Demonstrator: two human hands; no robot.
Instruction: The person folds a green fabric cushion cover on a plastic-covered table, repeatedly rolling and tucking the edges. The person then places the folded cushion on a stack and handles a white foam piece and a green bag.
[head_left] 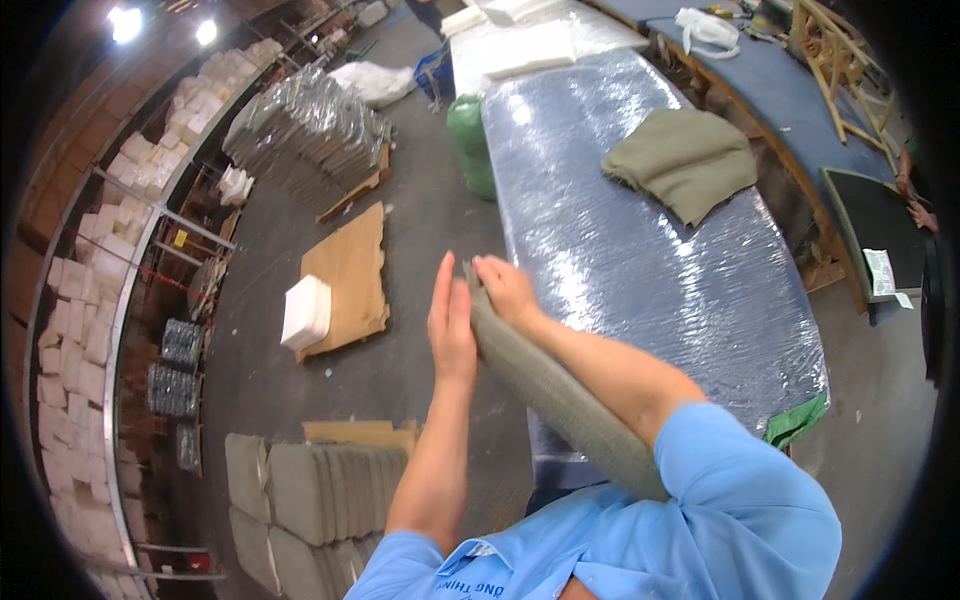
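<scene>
I hold a long grey-green cushion cover or pad (560, 395) edge-on in front of me, running from my fingers down under my right arm. My left hand (452, 320) presses flat against its left side with fingers straight up. My right hand (506, 288) grips its top end from the right. Both hands hover over the edge of a plastic-wrapped blue table (640, 270). A folded olive fabric piece (685, 160) lies further back on that table.
A stack of grey cushions (300, 495) stands low on my left. A cardboard sheet with a white foam block (306, 310) lies on the floor. Plastic-wrapped stacks (310, 130), a green bag (468, 135), shelving at left and a wooden chair frame (835, 60) surround.
</scene>
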